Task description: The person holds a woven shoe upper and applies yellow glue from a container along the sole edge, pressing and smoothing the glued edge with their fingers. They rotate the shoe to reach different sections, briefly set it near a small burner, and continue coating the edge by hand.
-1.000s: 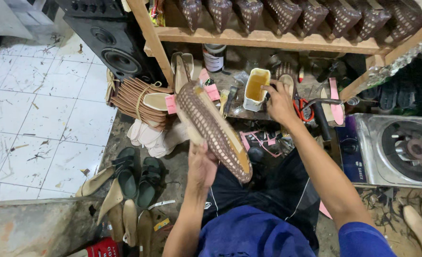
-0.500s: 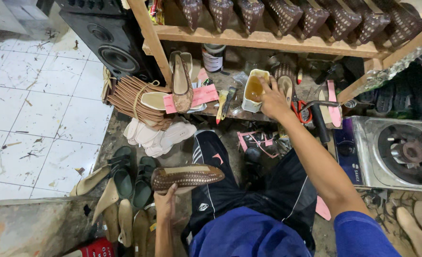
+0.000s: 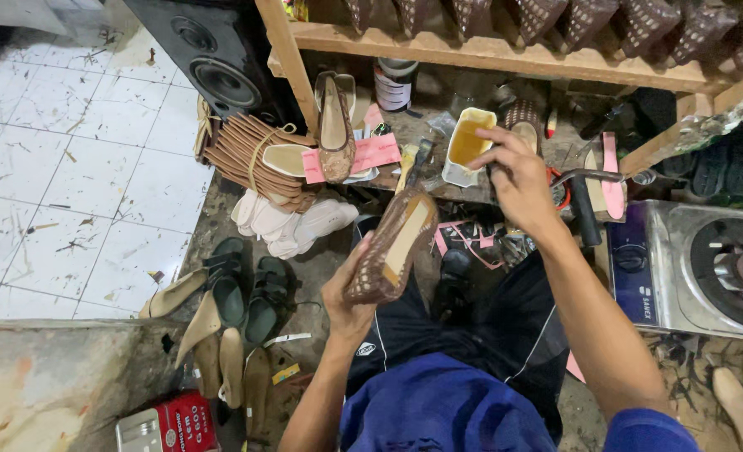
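The shoe (image 3: 392, 244) is a brown woven flat, held in the left hand (image 3: 350, 289) with its tan insole facing up and its toe pointing away, tilted. The glue pot (image 3: 467, 144) is pale, open, with yellow glue inside, just left of the right hand (image 3: 518, 176).

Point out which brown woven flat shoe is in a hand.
The one tilted in the left hand, pale insole showing: shoe. Its twin stands untouched against the shelf post.

The left hand (image 3: 350, 293) is raised from a bent arm, its fingers curled in a grip. The right arm is stretched forward, the right hand (image 3: 518, 176) turned palm down with fingers pinched together.
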Motion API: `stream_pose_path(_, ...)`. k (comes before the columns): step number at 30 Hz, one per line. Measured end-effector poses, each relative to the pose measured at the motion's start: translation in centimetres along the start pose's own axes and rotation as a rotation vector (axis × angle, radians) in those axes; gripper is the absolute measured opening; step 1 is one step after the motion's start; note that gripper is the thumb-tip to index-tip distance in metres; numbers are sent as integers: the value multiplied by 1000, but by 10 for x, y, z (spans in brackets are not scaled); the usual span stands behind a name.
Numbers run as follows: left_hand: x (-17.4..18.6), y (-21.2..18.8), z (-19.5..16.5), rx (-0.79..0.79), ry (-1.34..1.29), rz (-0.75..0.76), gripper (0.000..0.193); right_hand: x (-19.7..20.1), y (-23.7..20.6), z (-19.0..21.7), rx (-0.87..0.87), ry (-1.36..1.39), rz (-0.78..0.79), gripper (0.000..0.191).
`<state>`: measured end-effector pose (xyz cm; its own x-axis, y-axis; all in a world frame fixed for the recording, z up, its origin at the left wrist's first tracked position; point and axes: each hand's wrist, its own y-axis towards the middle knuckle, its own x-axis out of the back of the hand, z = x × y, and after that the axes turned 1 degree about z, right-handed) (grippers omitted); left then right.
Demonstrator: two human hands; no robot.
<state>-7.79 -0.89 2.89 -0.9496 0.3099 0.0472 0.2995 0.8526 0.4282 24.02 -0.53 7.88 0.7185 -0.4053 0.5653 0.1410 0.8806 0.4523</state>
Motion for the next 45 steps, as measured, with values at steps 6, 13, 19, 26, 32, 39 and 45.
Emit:
stream_pose_path(6, -38, 43, -25, -453, -72, 55, 49, 11, -64, 139, 170, 133, -148, 51)
stream_pose_path(13, -53, 59, -42, -616, 13, 112, 48, 1, -84, 170, 98, 196, -113, 76)
stream_pose_path(19, -53, 61, -48, -609, 47, 148, 45, -1, -89, 182, 134, -195, -175, 74)
stream_pose_path(26, -50, 60, -50, -610, 53, 172, 48, 12, -82, 174, 165, -284, -260, 61)
stream_pose_path(32, -51, 60, -52, -616, 26, 197, 53, 16, -83, 162, 184, -292, -284, 60)
stream_pose_path(39, -50, 59, -54, -589, 22, 209, 48, 17, -80, 156, 297, -299, -331, 59)
stream_pose_path(45, -50, 60, -54, -587, 29, 201, 45, 18, -82, 157, 324, -264, -312, 60)
